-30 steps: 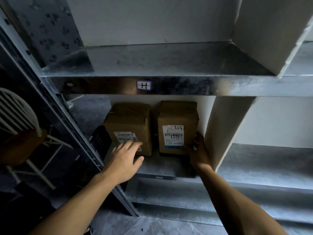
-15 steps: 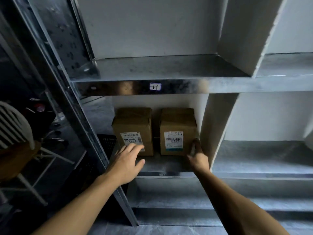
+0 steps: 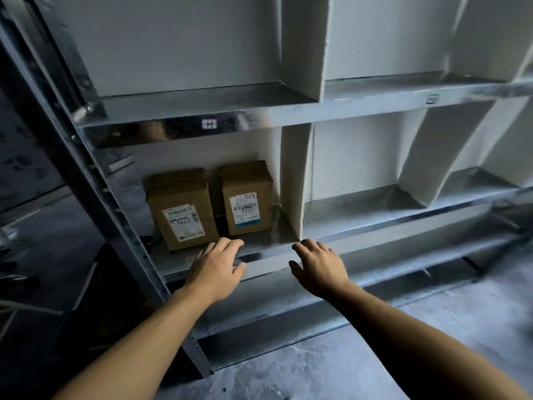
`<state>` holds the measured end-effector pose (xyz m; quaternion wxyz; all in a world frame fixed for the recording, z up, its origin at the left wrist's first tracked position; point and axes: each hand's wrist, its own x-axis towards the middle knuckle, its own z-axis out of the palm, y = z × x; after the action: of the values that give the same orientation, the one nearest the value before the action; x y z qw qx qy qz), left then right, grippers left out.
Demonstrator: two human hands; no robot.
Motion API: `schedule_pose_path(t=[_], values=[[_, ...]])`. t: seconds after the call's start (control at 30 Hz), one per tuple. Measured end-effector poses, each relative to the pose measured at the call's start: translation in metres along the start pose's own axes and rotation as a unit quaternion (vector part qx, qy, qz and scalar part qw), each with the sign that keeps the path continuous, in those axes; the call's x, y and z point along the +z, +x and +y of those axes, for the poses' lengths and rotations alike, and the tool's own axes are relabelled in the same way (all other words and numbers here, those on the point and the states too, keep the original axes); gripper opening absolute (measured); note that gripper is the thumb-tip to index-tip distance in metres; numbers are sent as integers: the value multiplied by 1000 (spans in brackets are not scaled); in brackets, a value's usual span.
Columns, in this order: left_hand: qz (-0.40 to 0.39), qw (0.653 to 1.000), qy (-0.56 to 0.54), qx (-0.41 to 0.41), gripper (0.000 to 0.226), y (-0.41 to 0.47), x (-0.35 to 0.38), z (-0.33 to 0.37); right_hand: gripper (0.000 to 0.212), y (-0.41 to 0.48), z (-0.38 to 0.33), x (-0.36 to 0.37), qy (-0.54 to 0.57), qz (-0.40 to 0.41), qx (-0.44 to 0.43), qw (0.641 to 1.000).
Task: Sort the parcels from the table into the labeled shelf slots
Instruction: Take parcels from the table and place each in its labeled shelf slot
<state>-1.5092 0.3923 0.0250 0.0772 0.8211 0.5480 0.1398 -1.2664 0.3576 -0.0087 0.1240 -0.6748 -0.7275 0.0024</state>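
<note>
Head camera, looking down at the metal rack: two brown boxes stand upright side by side on the lower shelf [image 3: 281,229], under the small H tag [image 3: 209,124] stuck on the lip of the board above. The left box [image 3: 183,209] sits nearer the front, its white printed label facing out. The right box [image 3: 248,197] stands a little farther back, close beside the white divider [image 3: 294,183], with a handwritten number above its barcode label and a narrow dark gap between the two. Both hands are empty, palms down, fingers loose and slightly spread, held apart from each other. The left hand [image 3: 215,265] hovers over the front edge of the shelf, fingertips just short of the left box; whether it touches the metal cannot be told. The right hand [image 3: 318,264] is at the same edge, just in front of the foot of the divider, clear of both boxes. The grey upright post [image 3: 115,226] frames the boxes on the left, and the mottled grey floor [image 3: 317,370] lies below the forearms.
</note>
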Motion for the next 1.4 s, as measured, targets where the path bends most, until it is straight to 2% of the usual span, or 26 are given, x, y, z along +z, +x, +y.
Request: schedule_pose_path(t=[0.17, 0.33, 0.53, 0.77, 1.07, 1.4], values=[[-41, 995, 32, 82, 48, 10, 17, 55, 37, -48, 33, -29, -96, -6, -12, 995], [-59, 983, 67, 162, 50, 24, 37, 123, 41, -91, 78, -55, -121, -6, 65, 991], [-74, 955, 81, 276, 44, 43, 69, 249, 36, -167, 169, -90, -140, 8, 186, 972], [-84, 925, 62, 366, 46, 50, 113, 429, 38, -265, 303, -136, -172, 7, 313, 934], [-61, 883, 36, 464, 45, 53, 182, 657, 39, -396, 459, -202, -197, 8, 427, 883], [-71, 827, 12, 558, 44, 73, 251, 834, 40, -470, 586, -228, -171, 7, 546, 820]])
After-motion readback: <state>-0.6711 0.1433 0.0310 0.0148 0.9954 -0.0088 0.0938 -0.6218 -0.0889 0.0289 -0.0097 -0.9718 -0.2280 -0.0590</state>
